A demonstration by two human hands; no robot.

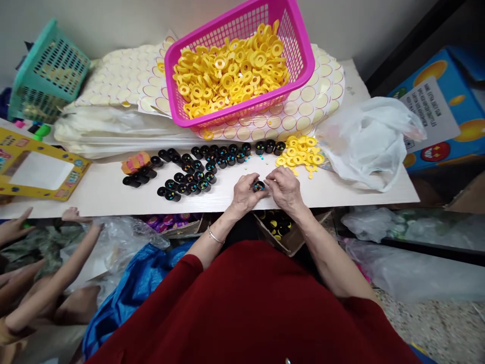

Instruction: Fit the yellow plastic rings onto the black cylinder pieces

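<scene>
One pale surface (pixel 113 189) carries a pink basket (pixel 299 60) heaped with yellow rings (pixel 231 76), then rows of black cups (pixel 197 169). Near its front edge, the left hand (pixel 244 194) and right hand (pixel 284 188) meet, fingers curled together around a small black cup (pixel 259 186) holding coloured beads.

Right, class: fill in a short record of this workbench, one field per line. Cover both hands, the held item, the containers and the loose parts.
left hand: left hand grips the black cup
right hand: right hand pinches the same cup
held item: black cup with coloured beads inside
loose cups: rows of black cups on the white table
loose rings: yellow rings beside the hands
basket: pink basket full of yellow rings
other: teal basket, far left
</scene>
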